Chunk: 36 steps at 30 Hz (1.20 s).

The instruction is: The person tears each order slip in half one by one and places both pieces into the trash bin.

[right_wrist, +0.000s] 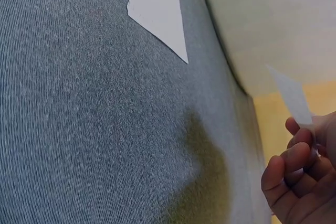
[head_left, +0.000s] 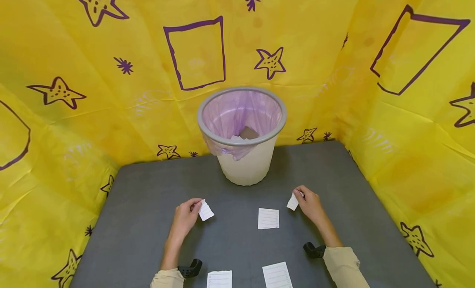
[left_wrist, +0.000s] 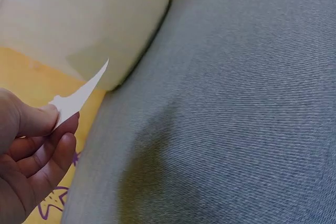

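A: L hand (head_left: pixel 184 217): grip pinching torn scrap (head_left: pixel 206 211). R hand (head_left: pixel 309 204): grip pinching second scrap (head_left: pixel 292 202). Both above desk (head_left: pixel 148 193). Risk?

B: Edge-only holds; either could slip, drop onto desk.

A: Bin (head_left: pixel 245 170), far side?

B: Purple liner (head_left: pixel 217 116), w/ white paper (head_left: pixel 235 138) & brown piece (head_left: pixel 249 133) inside.

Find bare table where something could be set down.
Bare table lies between the bin and left yellow cloth, and between bin and right cloth. Crowded: between left hand and right hand, and nearer the camera, with three loose papers.
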Available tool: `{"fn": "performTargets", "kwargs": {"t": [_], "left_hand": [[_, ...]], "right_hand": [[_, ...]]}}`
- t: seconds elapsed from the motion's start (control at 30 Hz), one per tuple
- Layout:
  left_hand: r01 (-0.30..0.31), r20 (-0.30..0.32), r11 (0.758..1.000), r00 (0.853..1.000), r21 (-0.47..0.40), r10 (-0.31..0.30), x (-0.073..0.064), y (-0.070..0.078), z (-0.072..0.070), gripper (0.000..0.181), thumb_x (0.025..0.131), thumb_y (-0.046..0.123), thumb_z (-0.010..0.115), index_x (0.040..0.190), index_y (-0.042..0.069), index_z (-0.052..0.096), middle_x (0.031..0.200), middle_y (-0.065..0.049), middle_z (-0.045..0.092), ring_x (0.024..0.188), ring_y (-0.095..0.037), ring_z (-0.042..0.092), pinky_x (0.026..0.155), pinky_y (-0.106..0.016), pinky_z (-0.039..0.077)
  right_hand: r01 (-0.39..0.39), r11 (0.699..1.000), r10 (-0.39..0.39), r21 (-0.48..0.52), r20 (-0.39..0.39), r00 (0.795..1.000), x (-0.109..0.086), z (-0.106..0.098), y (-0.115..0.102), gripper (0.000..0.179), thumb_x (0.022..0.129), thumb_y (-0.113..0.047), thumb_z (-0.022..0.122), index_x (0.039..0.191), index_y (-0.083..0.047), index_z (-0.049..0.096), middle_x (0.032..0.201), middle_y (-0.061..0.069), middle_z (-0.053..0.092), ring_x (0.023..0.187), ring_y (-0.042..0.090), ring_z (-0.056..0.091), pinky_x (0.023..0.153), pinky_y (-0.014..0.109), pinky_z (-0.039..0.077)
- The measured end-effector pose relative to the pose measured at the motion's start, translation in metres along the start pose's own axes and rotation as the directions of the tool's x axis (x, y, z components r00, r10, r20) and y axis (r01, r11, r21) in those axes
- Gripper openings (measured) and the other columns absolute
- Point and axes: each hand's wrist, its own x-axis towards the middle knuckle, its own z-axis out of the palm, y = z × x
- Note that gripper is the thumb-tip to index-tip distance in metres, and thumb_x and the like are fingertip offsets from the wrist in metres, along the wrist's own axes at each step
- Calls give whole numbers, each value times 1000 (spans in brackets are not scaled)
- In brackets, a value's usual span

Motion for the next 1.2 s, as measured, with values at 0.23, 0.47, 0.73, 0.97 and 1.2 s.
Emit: {"fn": "performTargets", "kwargs": {"t": [0.23,0.47,0.73,0.97,1.2], "left_hand": [[-14,12,999,1000,-36,15,25,9,-16,19,94,10,61,106,2,73,91,-14,73,72,-8,58,61,-18,44],[-44,12,976,999,-215,48,61,45,-70,30,96,17,61,116,-4,68,107,-26,69,75,-7,61,64,-13,49],[-47,52,987,997,-153,55,71,61,-90,36,97,25,60,121,0,66,111,-23,69,77,-8,60,69,-18,52],[-95,69,984,992,-148,106,89,74,-103,36,98,20,58,121,-6,64,110,-27,67,77,-9,60,66,-14,50],[-173,36,968,983,-181,183,107,113,-133,38,98,22,57,121,-7,63,102,-26,65,69,1,56,62,-13,50]], "right_hand": [[65,998,-65,21,45,997,33,-19,-18,12,95,-7,58,95,2,65,82,15,67,66,14,52,61,27,42],[84,993,-88,89,44,995,77,-72,-58,22,99,-14,54,104,5,63,82,20,63,60,7,47,54,22,41],[106,992,-111,70,75,991,90,-80,-68,22,99,-15,54,104,4,63,78,18,61,57,4,45,53,23,40],[178,979,-181,99,22,983,103,-90,-76,24,99,-18,55,101,5,63,79,17,62,60,7,47,54,22,40],[155,974,-162,162,28,986,124,-124,-109,35,101,-27,51,108,5,62,87,17,61,61,7,51,56,18,44]]}}
